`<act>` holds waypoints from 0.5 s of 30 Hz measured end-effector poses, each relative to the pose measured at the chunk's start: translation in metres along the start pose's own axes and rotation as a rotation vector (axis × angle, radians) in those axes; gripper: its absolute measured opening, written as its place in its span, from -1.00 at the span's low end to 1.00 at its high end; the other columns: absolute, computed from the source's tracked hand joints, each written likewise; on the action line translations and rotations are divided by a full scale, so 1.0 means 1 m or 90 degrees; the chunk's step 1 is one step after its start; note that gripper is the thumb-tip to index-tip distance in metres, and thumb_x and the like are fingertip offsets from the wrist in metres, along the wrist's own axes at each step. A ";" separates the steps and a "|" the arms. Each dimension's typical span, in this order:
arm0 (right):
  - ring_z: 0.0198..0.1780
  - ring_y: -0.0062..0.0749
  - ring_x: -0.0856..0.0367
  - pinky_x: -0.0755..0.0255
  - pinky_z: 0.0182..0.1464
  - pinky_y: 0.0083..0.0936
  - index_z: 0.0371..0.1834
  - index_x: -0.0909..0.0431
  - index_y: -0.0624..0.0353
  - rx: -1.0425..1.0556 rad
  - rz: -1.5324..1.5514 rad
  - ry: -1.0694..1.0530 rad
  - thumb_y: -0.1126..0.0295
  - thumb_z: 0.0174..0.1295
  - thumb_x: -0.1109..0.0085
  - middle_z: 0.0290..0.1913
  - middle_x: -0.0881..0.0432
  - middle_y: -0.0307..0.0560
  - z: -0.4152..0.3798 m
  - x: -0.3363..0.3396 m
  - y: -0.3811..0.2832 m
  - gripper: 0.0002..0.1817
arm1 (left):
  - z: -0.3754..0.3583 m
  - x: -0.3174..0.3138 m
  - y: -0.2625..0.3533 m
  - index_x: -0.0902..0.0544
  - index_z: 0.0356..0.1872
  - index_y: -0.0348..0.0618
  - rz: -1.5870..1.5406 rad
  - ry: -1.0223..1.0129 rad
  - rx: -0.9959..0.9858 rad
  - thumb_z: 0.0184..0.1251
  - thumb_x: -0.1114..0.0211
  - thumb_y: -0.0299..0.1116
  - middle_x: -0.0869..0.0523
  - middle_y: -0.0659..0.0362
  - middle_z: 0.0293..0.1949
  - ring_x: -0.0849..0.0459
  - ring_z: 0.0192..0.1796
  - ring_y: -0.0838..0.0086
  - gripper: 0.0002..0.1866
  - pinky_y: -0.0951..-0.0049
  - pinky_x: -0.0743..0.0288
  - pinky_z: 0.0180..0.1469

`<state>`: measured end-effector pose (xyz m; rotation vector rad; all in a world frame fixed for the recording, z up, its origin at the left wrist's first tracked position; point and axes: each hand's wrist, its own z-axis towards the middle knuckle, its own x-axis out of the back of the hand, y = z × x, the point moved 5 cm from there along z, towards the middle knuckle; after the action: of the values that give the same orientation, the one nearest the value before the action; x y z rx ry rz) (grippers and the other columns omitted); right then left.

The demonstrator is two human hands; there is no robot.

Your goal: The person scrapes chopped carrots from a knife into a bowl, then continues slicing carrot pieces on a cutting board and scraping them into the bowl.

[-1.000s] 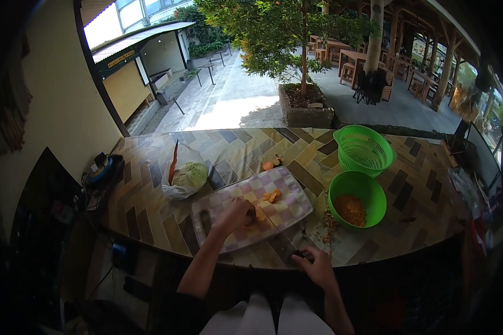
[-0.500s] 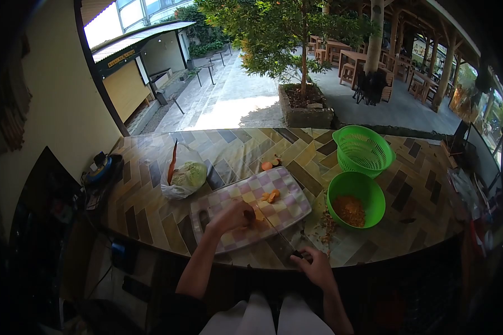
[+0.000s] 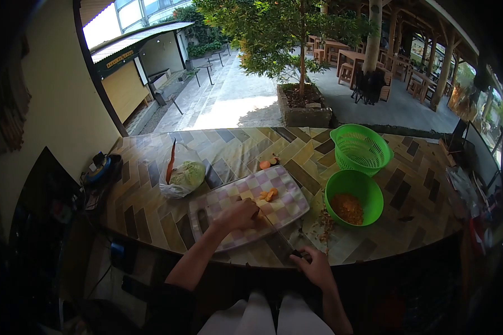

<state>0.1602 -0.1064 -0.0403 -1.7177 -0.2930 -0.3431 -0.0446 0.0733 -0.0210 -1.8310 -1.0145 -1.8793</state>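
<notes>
A checkered cutting board (image 3: 223, 201) lies on the tiled counter. My left hand (image 3: 236, 215) presses an orange carrot piece (image 3: 258, 218) down on the board. My right hand (image 3: 317, 267) grips the dark handle of a knife (image 3: 279, 237) at the counter's near edge, the blade reaching toward the carrot under my left fingers. A few cut carrot chunks (image 3: 269, 195) rest on the board's far side.
A green bowl (image 3: 369, 190) holding orange peelings stands right of the board, a green colander (image 3: 361, 148) behind it. A plastic bag with a cabbage (image 3: 186, 174) and a whole carrot (image 3: 170, 161) lies to the left. Peel scraps (image 3: 324, 222) litter the counter.
My left hand has shifted slightly along the carrot on the board. The knife hand stays near the counter edge. The view moved a little.
</notes>
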 end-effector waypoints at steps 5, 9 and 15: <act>-0.50 -0.46 -0.67 -0.44 -0.40 -0.51 -0.08 -0.60 0.36 -0.003 0.014 0.002 0.17 0.24 -0.38 -0.49 -0.70 0.00 -0.002 0.002 0.001 -0.58 | -0.002 0.004 0.006 -0.65 -0.45 -0.13 -0.075 -0.026 -0.012 -0.06 -0.34 -0.23 -0.68 0.06 -0.32 -0.68 -0.13 0.18 -0.79 0.22 -0.43 0.05; -0.50 -0.46 -0.67 -0.44 -0.40 -0.51 -0.08 -0.60 0.36 0.008 0.018 0.009 0.17 0.25 -0.38 -0.49 -0.69 0.00 -0.001 0.000 0.007 -0.57 | -0.006 0.002 0.015 -0.67 -0.43 -0.12 -0.070 -0.027 -0.017 -0.07 -0.35 -0.23 -0.67 0.07 -0.32 -0.66 -0.14 0.19 -0.78 0.24 -0.41 0.07; -0.50 -0.47 -0.66 -0.44 -0.40 -0.51 -0.07 -0.61 0.35 0.004 0.018 0.002 0.16 0.24 -0.38 -0.51 -0.68 0.00 -0.001 0.000 0.007 -0.57 | -0.028 0.003 0.025 -0.66 -0.50 -0.13 -0.067 0.055 -0.023 -0.05 -0.34 -0.27 -0.65 0.08 -0.33 -0.59 -0.03 0.19 -0.84 0.24 -0.42 0.09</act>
<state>0.1630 -0.1081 -0.0468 -1.7126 -0.2664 -0.3236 -0.0485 0.0379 -0.0097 -1.7301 -1.0725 -2.0310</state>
